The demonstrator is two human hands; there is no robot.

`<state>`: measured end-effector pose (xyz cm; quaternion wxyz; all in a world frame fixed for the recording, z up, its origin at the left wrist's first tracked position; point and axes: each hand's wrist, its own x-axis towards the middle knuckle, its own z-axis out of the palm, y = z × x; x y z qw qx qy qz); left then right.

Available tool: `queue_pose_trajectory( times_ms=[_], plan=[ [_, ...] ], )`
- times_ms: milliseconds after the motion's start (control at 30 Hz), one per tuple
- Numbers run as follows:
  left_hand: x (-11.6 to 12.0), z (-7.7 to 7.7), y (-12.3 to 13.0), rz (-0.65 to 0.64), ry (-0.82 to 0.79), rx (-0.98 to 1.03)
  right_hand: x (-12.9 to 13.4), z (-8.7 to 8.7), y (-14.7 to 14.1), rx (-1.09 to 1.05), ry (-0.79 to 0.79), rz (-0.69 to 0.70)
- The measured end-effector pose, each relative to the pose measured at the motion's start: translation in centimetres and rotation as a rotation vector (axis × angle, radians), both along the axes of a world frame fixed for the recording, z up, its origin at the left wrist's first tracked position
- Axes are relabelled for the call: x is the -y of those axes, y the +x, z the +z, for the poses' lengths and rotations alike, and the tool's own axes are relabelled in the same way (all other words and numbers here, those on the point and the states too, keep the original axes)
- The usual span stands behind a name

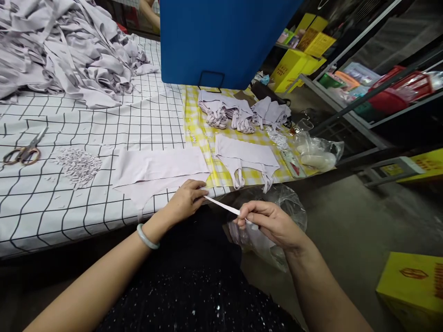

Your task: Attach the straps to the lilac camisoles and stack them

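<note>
A pale lilac camisole [162, 163] lies flat on the checked cloth near the table's front edge. At its right lower corner my left hand [187, 200] is closed, fingers pressed together on one end of a narrow strap [223, 205]. The strap stretches taut, sloping down over the table edge to my right hand [268, 221]. That hand is closed in a pinch on its other end. Another strap hangs from the camisole's left side, beside my left wrist. A second camisole [247, 152] with two looped straps rests to the right, apart from both hands.
Scissors [26, 150] and a heap of small pale pieces [79, 166] are on the left. Piled garments [79, 50] fill the back left; stacked camisoles [224, 108] sit before a blue panel [221, 41]. A plastic bag [287, 203] hangs below the edge. A yellow box [411, 286] stands right.
</note>
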<state>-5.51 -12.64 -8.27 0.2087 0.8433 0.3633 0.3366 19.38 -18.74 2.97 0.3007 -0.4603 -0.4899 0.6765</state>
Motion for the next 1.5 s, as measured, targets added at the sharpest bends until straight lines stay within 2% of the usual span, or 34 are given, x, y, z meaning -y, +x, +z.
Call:
queue_pose_trajectory(
  times_ms=[100, 267, 400, 500, 633, 800, 900, 967, 1100, 1167, 1233, 1300, 1400, 1500],
  plan=[
    [0.2, 0.2, 0.1, -0.005, 0.032, -0.054, -1.4, 0.1, -0.1, -0.086, 0.010, 0.021],
    [0.4, 0.8, 0.2, 0.000, 0.029, -0.077, -5.5, -1.1, -2.1, -0.114, 0.225, -0.124],
    [0.4, 1.0, 0.1, -0.013, 0.009, -0.086, -9.0, -1.9, -4.2, -0.135, 0.332, -0.197],
    [0.5, 1.1, 0.1, -0.004, -0.003, -0.075, -10.7, -2.1, -5.0, -0.107, 0.342, -0.238],
    [0.6, 1.3, 0.0, 0.013, -0.021, -0.047, -12.3, -1.9, -5.4, -0.110, 0.365, -0.388],
    [0.7, 1.1, 0.1, 0.003, -0.034, -0.043, -13.7, -0.7, -6.3, -0.205, 0.249, -0.417],
    [0.5, 1.1, 0.1, 0.002, -0.052, 0.003, -13.4, 0.1, -7.2, -0.218, 0.215, -0.384],
    [0.2, 1.8, -0.1, 0.030, -0.114, 0.134, -12.4, 0.3, -7.8, -0.197, 0.207, -0.329],
    [-0.2, 5.6, -1.1, 0.211, -0.406, 0.558, -9.1, -0.4, -9.0, -0.068, 0.187, -0.145],
    [0.0, 7.5, -1.6, 0.193, -0.574, 0.641, -7.1, -1.1, -9.4, 0.015, 0.196, -0.071],
    [0.7, 8.3, -1.8, 0.160, -0.653, 0.618, -5.1, -1.8, -9.7, 0.098, 0.216, -0.036],
    [2.0, 8.2, -1.9, 0.181, -0.617, 0.524, -3.3, -2.5, -9.8, 0.195, 0.260, -0.023],
    [3.9, 7.2, -2.0, 0.200, -0.458, 0.355, -1.5, -3.4, -9.7, 0.315, 0.316, 0.032],
    [3.3, 5.9, -2.7, 0.173, -0.304, 0.268, -2.1, -3.9, -9.8, 0.325, 0.268, 0.018]
  ],
)
